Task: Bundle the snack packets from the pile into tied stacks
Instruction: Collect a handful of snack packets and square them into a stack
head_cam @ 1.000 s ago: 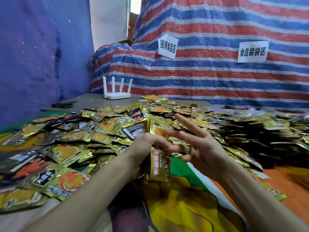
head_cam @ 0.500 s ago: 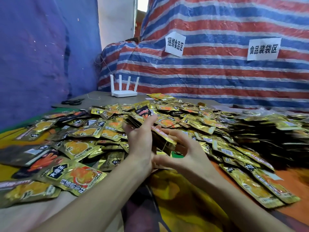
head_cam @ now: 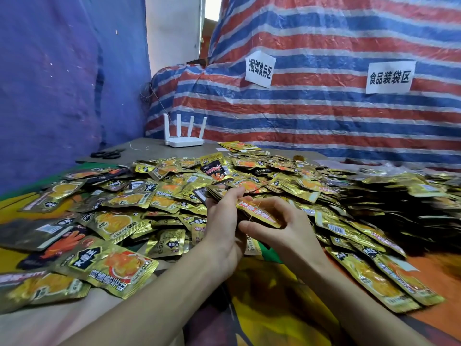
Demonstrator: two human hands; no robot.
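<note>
The loose pile (head_cam: pixel 119 203) lies to your left and ahead, within easy reach. Your left hand (head_cam: pixel 223 227) wraps round a stack (head_cam: pixel 259 213) of packets, squeezing it flat just above the pile. Your right hand (head_cam: pixel 287 224) curls in, pinching what looks like a thin band (head_cam: pixel 258 205) across the stack, probably to tie it. What appear to be finished stacks (head_cam: pixel 399 206) sit heaped far right.

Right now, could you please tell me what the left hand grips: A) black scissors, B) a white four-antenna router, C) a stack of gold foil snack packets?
C: the left hand grips the stack of gold foil snack packets, and the right hand curls round its other end.
</note>
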